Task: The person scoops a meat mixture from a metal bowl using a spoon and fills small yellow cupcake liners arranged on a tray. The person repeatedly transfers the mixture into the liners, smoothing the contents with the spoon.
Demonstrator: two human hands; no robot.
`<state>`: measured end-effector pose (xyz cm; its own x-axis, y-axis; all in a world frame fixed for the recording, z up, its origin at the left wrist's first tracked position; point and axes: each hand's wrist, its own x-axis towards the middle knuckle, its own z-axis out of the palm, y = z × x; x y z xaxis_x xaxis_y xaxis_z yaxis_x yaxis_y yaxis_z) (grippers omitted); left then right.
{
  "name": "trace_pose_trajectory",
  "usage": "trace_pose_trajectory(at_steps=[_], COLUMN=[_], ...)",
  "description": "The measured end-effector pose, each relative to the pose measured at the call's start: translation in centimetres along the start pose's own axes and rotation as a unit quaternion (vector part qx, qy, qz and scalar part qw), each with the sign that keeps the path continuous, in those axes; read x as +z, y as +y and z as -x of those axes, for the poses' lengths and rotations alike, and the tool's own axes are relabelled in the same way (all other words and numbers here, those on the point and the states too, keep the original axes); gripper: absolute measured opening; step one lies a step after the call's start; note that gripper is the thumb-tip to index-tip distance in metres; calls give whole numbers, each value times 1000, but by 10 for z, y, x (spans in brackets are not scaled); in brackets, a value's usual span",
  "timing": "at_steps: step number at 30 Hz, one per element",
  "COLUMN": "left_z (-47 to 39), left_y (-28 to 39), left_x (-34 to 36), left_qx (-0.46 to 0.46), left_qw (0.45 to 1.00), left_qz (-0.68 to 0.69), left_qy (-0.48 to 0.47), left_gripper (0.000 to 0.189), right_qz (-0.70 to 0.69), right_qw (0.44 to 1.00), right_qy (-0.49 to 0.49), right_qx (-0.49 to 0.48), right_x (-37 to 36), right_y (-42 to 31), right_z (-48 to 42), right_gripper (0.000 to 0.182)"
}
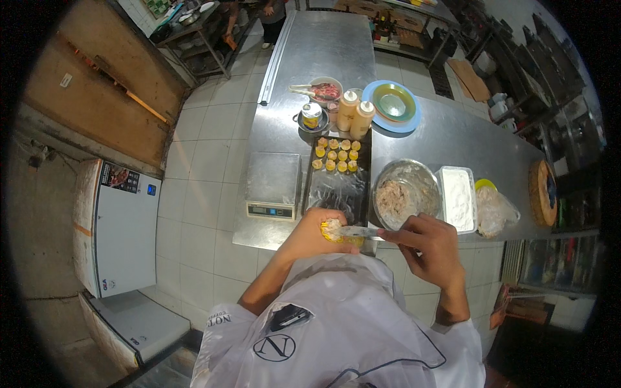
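Note:
My left hand (318, 233) cups a yellow dumpling wrapper topped with pale filling (332, 229). Pinched in my right hand (427, 247) is a flat metal spreading knife (359, 232), its tip against that filling. Just beyond my left hand lies a black baking tray (339, 186) lined with clear film. Rows of small filled yellow dumplings (342, 155) stand upright at its far end. A steel mixing bowl (417, 169) is beyond my right hand, with a mound of minced filling (394, 200) inside.
Left of the tray sits a digital scale (273, 179). Squeeze bottles (362, 121), a bowl of red topping with tongs (326, 90) and stacked plates (392, 109) stand behind. A tub of white powder (457, 199) and a plastic bag (492, 211) are right of the bowl. People (272, 19) stand far off.

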<state>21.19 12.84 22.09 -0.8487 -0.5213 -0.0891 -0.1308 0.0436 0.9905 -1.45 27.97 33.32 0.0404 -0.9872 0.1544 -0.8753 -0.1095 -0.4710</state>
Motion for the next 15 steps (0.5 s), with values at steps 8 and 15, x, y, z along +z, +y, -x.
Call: trace_pose_trajectory(at_steps=[8,15], left_z=[-1,-4], left_y=[9,7], left_x=[2,1], left_qx=[-1,-4], left_qw=[1000,1000], left_qz=[29,-9], left_qy=[10,11], left_gripper=[40,35], right_qz=[-19,34], right_qw=[1000,999], right_qy=[-5,-29], right_qx=[24,16], right_x=[15,0], right_y=[-3,-12], right_z=[3,-1], right_gripper=[50,49])
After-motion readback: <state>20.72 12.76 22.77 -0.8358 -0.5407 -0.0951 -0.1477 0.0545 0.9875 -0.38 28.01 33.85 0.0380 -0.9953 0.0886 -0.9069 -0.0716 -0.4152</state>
